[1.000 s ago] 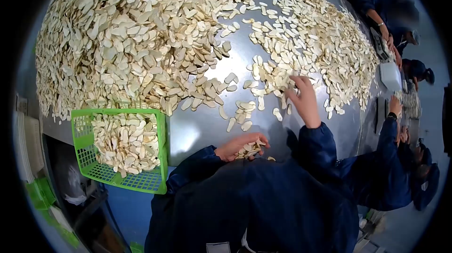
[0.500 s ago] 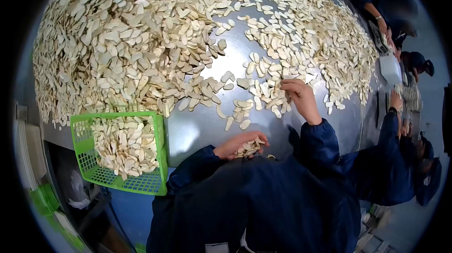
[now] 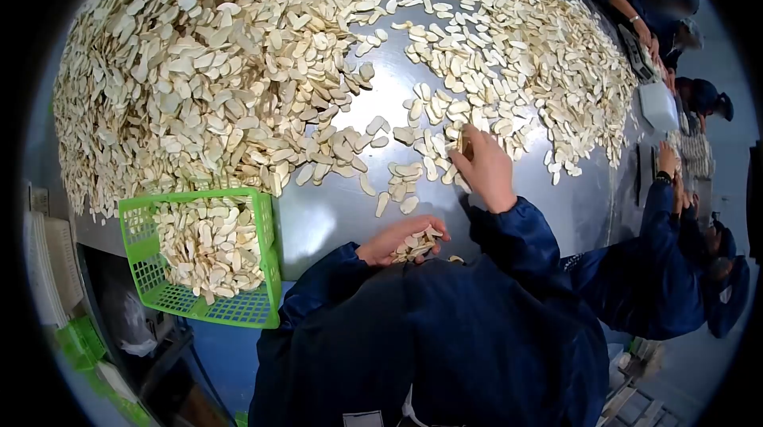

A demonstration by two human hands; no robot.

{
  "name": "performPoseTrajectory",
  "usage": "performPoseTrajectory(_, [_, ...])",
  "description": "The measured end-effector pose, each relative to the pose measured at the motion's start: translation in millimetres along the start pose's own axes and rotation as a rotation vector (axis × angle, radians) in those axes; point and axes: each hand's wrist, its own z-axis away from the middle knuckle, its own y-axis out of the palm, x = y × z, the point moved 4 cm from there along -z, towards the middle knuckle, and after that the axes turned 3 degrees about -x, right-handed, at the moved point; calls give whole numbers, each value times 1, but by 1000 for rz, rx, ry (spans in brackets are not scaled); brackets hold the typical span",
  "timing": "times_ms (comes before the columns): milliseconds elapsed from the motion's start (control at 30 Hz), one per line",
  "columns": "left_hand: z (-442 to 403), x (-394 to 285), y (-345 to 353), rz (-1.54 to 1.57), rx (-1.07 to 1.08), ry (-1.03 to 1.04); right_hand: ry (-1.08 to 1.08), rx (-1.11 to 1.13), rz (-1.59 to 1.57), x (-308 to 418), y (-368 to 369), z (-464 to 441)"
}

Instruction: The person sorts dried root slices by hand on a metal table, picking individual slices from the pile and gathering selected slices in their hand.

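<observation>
My left hand is cupped near the table's front edge, its fingers curled round several pale dried slices. Over the near edge of the right-hand pile, my right hand pinches a slice between thumb and fingers. Small groups of slices lie on the metal table between the two hands. To the left of my left hand is a green basket, tilted and partly filled with slices.
A large heap of slices covers the table's left side. At the right, several people in dark blue work near a white container and a scale. The bare metal table shows in front of the heap.
My right hand has moved left and its fingers have closed on a slice. My left hand stays cupped round its slices. The view has shifted slightly.
</observation>
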Motion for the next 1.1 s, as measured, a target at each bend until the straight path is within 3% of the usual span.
performPoseTrajectory(233, [-1,-1,1,-28,13,16,122,94,-189,-20,-3,4])
performPoseTrajectory(400, [3,-7,12,-54,-74,-70,159,625,-775,20,-40,34])
performPoseTrajectory(467, [3,-9,18,16,-103,-135,134,497,-651,18,-47,27])
performPoseTrajectory(533, [2,-4,13,47,-13,-96,259,355,-479,-13,-33,18])
performPoseTrajectory(567, [4,-4,13,38,4,-82,212,329,-481,-34,-20,20])
performPoseTrajectory(667, [4,-1,5,-40,21,-65,475,570,-687,-63,-4,23])
performPoseTrajectory(700, [3,0,3,-72,24,-65,500,371,-693,-80,-3,22])
performPoseTrajectory(733, [4,-1,4,-49,24,-52,456,200,-416,-95,-10,16])
performPoseTrajectory(800, [7,-4,9,-3,26,-29,451,59,-269,-114,-22,12])
performPoseTrajectory(1000, [7,-3,11,62,29,-18,242,84,-291,-68,-11,-12])
performPoseTrajectory(1100, [6,-5,10,29,37,-8,106,78,-138,-40,4,-24])
